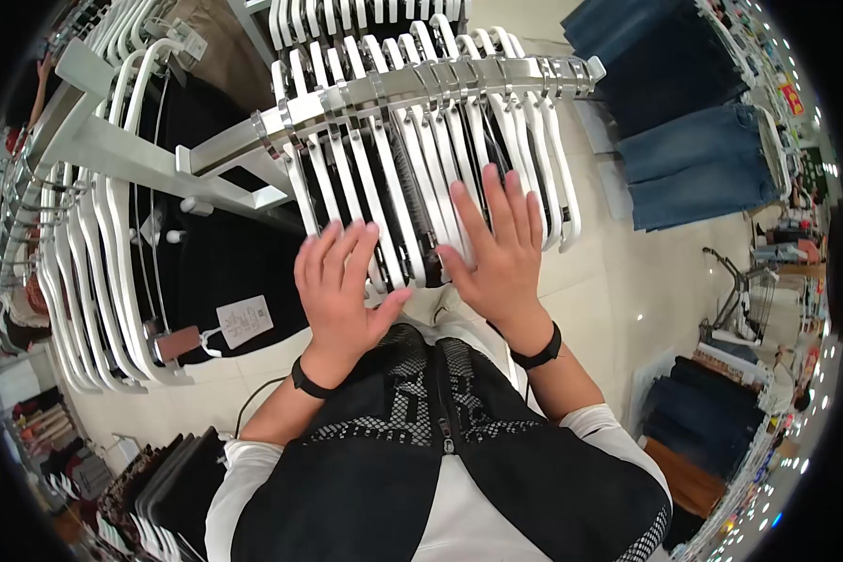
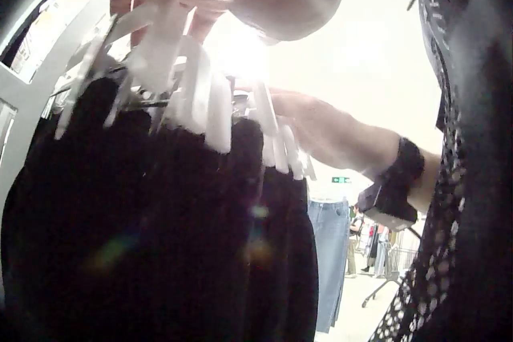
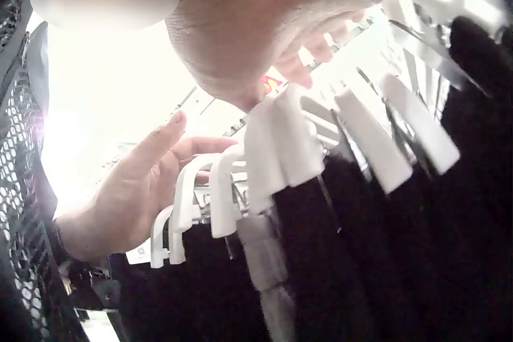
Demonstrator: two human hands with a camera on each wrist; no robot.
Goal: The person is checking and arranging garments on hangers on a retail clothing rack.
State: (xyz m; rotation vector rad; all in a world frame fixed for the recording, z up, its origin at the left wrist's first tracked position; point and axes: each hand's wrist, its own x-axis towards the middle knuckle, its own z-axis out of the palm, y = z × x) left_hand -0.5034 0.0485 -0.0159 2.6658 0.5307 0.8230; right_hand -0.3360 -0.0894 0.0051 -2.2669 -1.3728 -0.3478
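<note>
White hangers of smooth, glossy plastic hang on a brushed metal rail. Black clothes are matt cloth. A paper tag. Blue denim jeans. The pale floor is polished and shiny.

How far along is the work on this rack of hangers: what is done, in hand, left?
Done: the white hangers hang on the rail in a fairly even row, black garments beneath. In hand: left hand and right hand rest flat-fingered on the nearest hangers. Left: probably those few under the hands, not yet gripped.
</note>
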